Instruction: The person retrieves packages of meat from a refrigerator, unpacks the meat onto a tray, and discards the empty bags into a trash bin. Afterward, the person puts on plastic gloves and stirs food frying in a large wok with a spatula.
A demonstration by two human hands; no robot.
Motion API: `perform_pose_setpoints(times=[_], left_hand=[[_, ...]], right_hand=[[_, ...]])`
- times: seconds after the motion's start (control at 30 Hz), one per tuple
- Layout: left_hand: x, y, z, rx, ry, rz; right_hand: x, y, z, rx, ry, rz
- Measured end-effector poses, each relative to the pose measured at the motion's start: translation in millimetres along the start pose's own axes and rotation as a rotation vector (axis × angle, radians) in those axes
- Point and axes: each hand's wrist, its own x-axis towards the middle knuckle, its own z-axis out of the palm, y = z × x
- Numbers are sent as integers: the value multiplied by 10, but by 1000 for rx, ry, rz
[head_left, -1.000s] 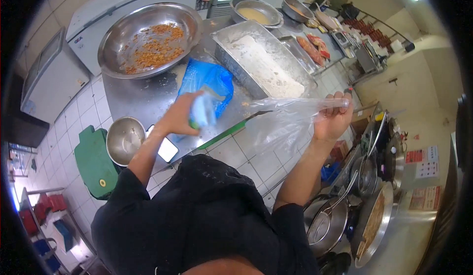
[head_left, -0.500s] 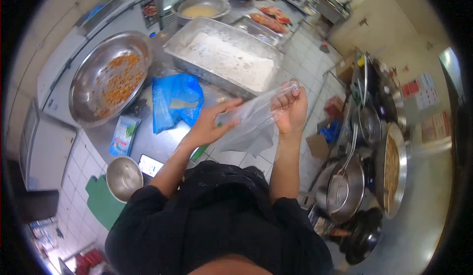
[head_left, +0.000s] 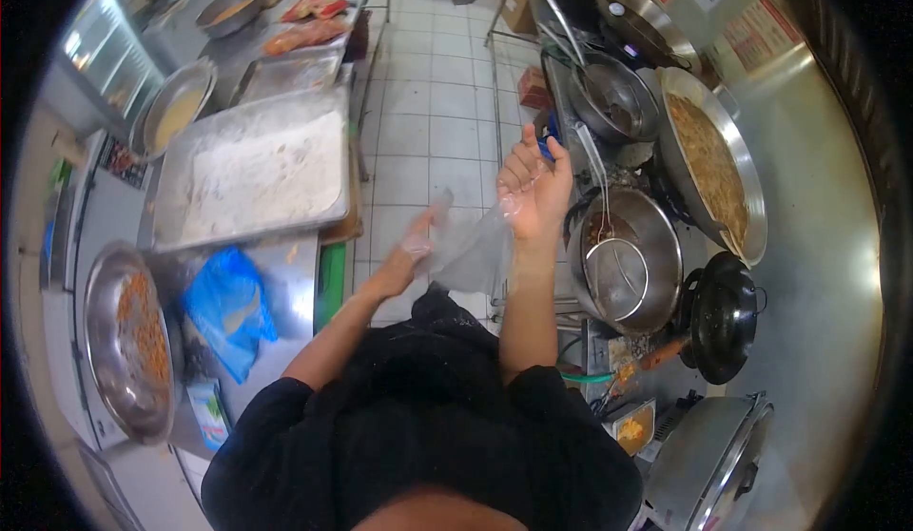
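Observation:
A clear plastic bag (head_left: pixel 471 251) stretches between my two hands, in front of my black clothing and above the tiled floor. My left hand (head_left: pixel 404 263), slightly blurred, grips its left side, and a flap of film sticks up past the fingers. On the other side, my right hand (head_left: pixel 537 193) is raised, palm towards me. Its lower fingers curl over the film at the palm, while the index finger and thumb stand apart. Nearest on the left, a blue plastic bag (head_left: pixel 228 308) lies on the steel table (head_left: pixel 295 289).
On the left are a tray of white flour (head_left: pixel 266 174), a steel bowl of brown bits (head_left: pixel 143 331) and a blue packet (head_left: pixel 207 412). To the right, a wok with a strainer (head_left: pixel 623 270), a pan of oil (head_left: pixel 709 160) and a lidded pot (head_left: pixel 699 464) line the stove side. Tiled floor (head_left: pixel 428 103) runs ahead.
My view has turned right, so the table now sits further left and the stove side shows more. The clear bag has slid from my right fingertips towards the palm.

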Motion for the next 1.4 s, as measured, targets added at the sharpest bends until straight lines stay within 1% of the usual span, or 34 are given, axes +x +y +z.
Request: perform_pose_setpoints(times=[0.07, 0.13, 0.2, 0.23, 0.33, 0.4, 0.43, 0.47, 0.53, 0.57, 0.6, 0.67, 0.7, 0.77, 0.8, 0.83, 0.87, 0.93, 0.97, 1.03, 1.1, 1.17, 1.27, 1.3, 1.37, 1.4], left_hand=[[394, -153, 213, -341, -219, -249], [744, -99, 376, -259, -513, -324], [1100, -33, 361, -212, -353, -330], [1279, 5, 309, -194, -262, -333], [1753, 244, 61, -377, -43, -417], [2106, 388, -169, -350, 61, -365], [2230, 435, -292, -342, 127, -350], [2349, 473, -425, -312, 133, -302], [2645, 516, -672, -242, 134, -196], [2799, 504, -715, -145, 183, -96], [2963, 491, -791, -114, 120, -48], [3314, 436, -989, -46, -52, 50], [3507, 288, -1042, -154, -87, 38], [3914, 226, -1092, -358, 10, -115], [4152, 212, -1144, -454, 75, -180], [4364, 98, -1331, -469, 74, -239], [4616, 121, -1438, -565, 160, -347], [5059, 172, -1601, -751, 346, -588], [5219, 116, -1612, -448, 113, -469], [5479, 20, -1641, 181, -301, -221], [5545, 154, -1475, 813, -106, 409], [5741, 194, -1427, 639, -169, 499], [5997, 90, -1482, 472, -392, 383], [6089, 72, -1524, 469, -450, 222], [6211, 49, -1641, 439, -555, -105], [6260, -50, -1679, 411, -448, -63]], right_hand=[[340, -237, -169, 69, 73, -121], [587, -510, -420, 66, 114, -227], [852, -776, -642, 37, 103, -315], [948, -891, -744, -13, 37, -333], [1262, -1086, -835, -331, 120, -395], [1583, -992, -665, -924, 337, -818], [1670, -936, -560, -1152, 373, -923], [1754, -879, -456, -1372, 436, -1040], [1874, -831, -290, -1654, 426, -1116], [1954, -790, -343, -1686, 264, -958], [2069, -724, -391, -1703, 120, -808], [2358, -546, -376, -1708, -78, -460], [2461, -498, -479, -1663, 2, -264], [2749, -497, -755, -1536, 131, 94], [2881, -541, -811, -1572, 168, -25], [2956, -584, -856, -1605, 197, -142], [3054, -630, -854, -1633, 224, -256], [3244, -750, -801, -1606, 460, -425], [3302, -808, -777, -1579, 579, -499], [3509, -936, -1041, -1590, 628, -681], [3722, -973, -866, -1702, 648, -712], [3927, -995, -952, -1515, 618, -562], [4345, -959, -988, -1569, 607, -624], [4480, -962, -1028, -1577, 555, -587], [4763, -938, -1126, -1509, 517, -519], [4933, -946, -1140, -1474, 489, -497]])
